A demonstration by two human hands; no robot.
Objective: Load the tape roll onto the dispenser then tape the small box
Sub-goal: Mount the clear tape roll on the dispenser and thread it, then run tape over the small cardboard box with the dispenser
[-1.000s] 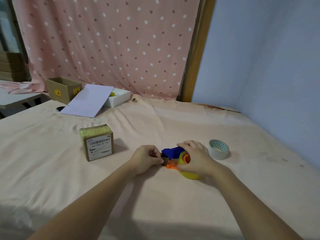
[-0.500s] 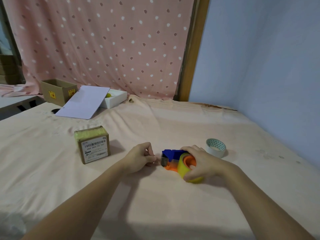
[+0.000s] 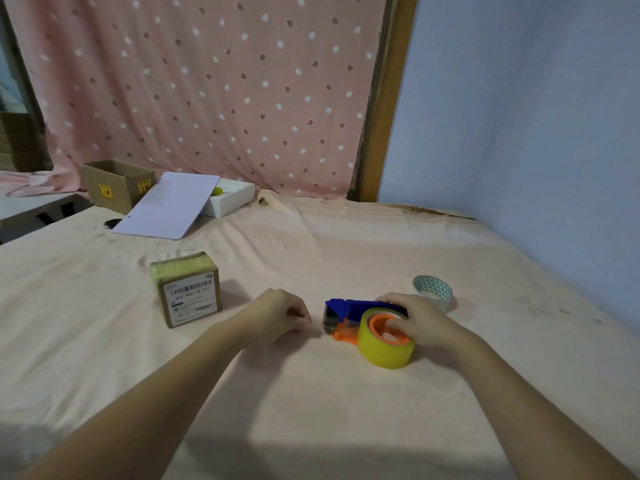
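Dim, soft indoor light, flat and slightly cool; no glare anywhere; broad grey shadow across the near edge of the peach cloth (image 3: pixel 311 393); short soft shadow right of the small box (image 3: pixel 188 291); slight motion blur at the dispenser (image 3: pixel 346 315) front end; wide-angle bending at the edges, forearms stretched toward the lower corners; fine detail smeared, label print barely legible.

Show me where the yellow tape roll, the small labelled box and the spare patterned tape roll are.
yellow tape roll (image 3: pixel 382 353), head view, on its outer yellow band.
small labelled box (image 3: pixel 192 297), head view, on the white barcode label.
patterned tape roll (image 3: pixel 433 286), head view, on its patterned inner core.
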